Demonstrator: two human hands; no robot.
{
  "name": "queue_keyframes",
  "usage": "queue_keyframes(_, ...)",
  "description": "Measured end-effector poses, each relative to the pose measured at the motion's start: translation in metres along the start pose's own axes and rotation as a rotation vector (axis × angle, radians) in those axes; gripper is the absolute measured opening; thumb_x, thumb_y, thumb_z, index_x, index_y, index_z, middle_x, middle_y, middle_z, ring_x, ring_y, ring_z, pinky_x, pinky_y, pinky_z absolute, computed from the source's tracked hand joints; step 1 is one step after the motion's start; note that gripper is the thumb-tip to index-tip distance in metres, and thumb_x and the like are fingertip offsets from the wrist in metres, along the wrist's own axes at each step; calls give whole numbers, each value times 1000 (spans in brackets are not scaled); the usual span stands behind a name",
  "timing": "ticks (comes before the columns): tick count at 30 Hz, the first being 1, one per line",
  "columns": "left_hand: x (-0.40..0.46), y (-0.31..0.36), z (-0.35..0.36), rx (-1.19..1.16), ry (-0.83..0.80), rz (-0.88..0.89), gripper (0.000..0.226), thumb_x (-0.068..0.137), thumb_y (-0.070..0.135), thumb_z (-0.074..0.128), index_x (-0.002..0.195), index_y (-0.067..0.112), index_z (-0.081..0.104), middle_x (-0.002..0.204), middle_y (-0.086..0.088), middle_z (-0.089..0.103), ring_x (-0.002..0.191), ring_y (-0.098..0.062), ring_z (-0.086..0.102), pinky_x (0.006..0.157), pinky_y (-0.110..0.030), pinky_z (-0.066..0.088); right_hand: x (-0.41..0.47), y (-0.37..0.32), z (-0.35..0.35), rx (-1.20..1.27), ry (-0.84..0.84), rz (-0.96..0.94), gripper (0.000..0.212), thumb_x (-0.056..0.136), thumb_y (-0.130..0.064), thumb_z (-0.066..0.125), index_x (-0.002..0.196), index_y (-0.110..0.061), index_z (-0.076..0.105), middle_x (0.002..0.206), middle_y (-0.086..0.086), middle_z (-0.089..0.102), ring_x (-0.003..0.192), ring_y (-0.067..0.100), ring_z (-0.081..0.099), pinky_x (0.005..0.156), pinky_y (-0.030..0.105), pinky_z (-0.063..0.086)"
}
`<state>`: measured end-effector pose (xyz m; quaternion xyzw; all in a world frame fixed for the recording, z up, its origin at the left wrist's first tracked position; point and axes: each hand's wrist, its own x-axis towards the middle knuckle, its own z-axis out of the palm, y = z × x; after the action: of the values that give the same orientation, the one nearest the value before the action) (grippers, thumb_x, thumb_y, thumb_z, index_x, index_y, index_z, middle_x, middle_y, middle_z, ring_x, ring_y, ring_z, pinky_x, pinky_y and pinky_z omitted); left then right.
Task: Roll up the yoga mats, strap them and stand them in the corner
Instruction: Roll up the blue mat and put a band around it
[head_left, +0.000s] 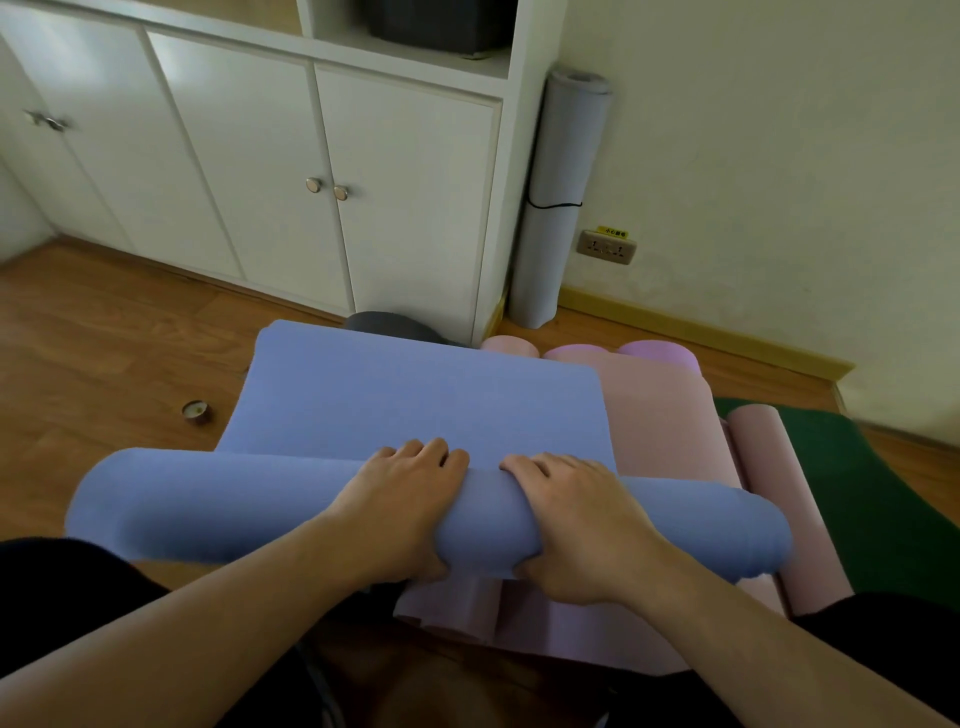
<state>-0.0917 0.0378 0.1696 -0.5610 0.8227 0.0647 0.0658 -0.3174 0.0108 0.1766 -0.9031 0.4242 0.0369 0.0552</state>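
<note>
Both your hands are on the soft periwinkle-blue foam yoga mat (415, 395), right at the centre of its rolled-up part. Your left hand (410, 499) lies over the top of the roll, fingers curled down the far side where the roll meets the flat stretch, thumb tucked under the near side, so that grip is wrapped round the blue mat. Your right hand (576, 525) matches it just beside, fingers over the crest, thumb below: a closed grip on the same roll. The roll runs crosswise in front of you, from your left out to your right, and the unrolled part lies flat beyond it, reaching toward the white cabinet with round metal knobs (322, 171).

Under the blue mat lies a pale pink foam mat (665, 415), spread flat and showing on the right and at the near edge below your hands. Its far end curls up in soft pink humps near the cabinet's corner. To the right, a dark green mat (872, 499) lies on the wooden floor (104, 338), partly beneath the pink one.

In the corner, a light grey rolled mat tied with a thin black cord (561, 197) stands upright, between the cabinet's side and the cream wall. Just beside it on the wall sits a beige power socket (607, 247). On the floor to your left, a small tealight candle (196, 411) rests near the blue mat's edge.
</note>
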Motion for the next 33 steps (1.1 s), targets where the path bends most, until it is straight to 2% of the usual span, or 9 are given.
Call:
queue_keyframes(4, 1, -5, -7, -57, 12, -37, 70, 63, 60, 74, 119, 30, 45, 111, 11, 54, 101, -17, 59, 83, -36, 49, -1, -1, 8, -122, 48, -45, 106, 66, -60, 78, 152, -19, 31, 130, 5, 52, 116, 28, 52, 110, 43, 40)
queue_keyframes(6, 0, -7, -9, -108, 10, -51, 74, 61, 63, 74, 122, 33, 44, 112, 12, 58, 100, -15, 61, 85, -37, 52, -1, -2, 11, -146, 27, -42, 112, 66, -59, 79, 154, -18, 25, 132, 5, 50, 116, 29, 52, 109, 44, 40)
queue_keyframes(13, -2, 1, -2, 29, 40, 26, 81, 62, 63, 73, 129, 27, 44, 121, 6, 52, 106, -20, 55, 93, -37, 47, -1, -1, -1, -18, 0, 15, 81, 71, -57, 73, 139, -28, 41, 123, -3, 59, 108, 25, 59, 93, 44, 50)
queue_keyframes(16, 0, 4, -6, 68, 45, 24, 72, 70, 56, 73, 127, 24, 44, 119, 4, 53, 104, -21, 55, 88, -37, 46, -2, -2, 4, -40, 41, -5, 88, 69, -59, 73, 144, -24, 42, 125, 0, 59, 111, 26, 59, 102, 43, 44)
queue_keyframes(19, 0, 0, -13, 9, 34, 2, 68, 68, 58, 73, 122, 26, 45, 113, 7, 55, 101, -19, 57, 86, -38, 49, -3, -4, 11, -120, 67, -33, 108, 65, -59, 76, 154, -18, 32, 136, 7, 49, 121, 30, 50, 113, 45, 37)
queue_keyframes(21, -1, -2, -13, -31, 17, -4, 71, 65, 61, 73, 121, 28, 45, 112, 9, 56, 101, -18, 59, 87, -38, 50, -2, -7, 10, -126, 39, -29, 108, 65, -58, 79, 153, -20, 29, 135, 5, 47, 119, 29, 50, 108, 44, 41)
queue_keyframes(24, -3, -1, -7, -35, 20, 12, 76, 64, 62, 72, 126, 29, 44, 115, 9, 54, 103, -18, 57, 90, -37, 48, -1, -8, 6, -78, 17, -9, 92, 71, -56, 76, 147, -25, 34, 129, 1, 52, 112, 28, 55, 95, 44, 48)
queue_keyframes(28, -2, 3, 0, 39, 63, 36, 79, 65, 59, 70, 131, 25, 45, 119, 4, 52, 104, -21, 55, 88, -37, 48, 0, -5, 3, -18, 10, 11, 84, 69, -58, 72, 141, -28, 41, 126, -3, 58, 111, 25, 59, 92, 45, 50)
queue_keyframes(33, 1, 1, -8, -40, 3, -17, 73, 65, 60, 74, 123, 27, 43, 111, 8, 55, 100, -20, 59, 80, -38, 50, -4, -7, 9, -116, 45, -39, 111, 66, -60, 76, 157, -18, 28, 137, 7, 50, 119, 30, 52, 108, 46, 43)
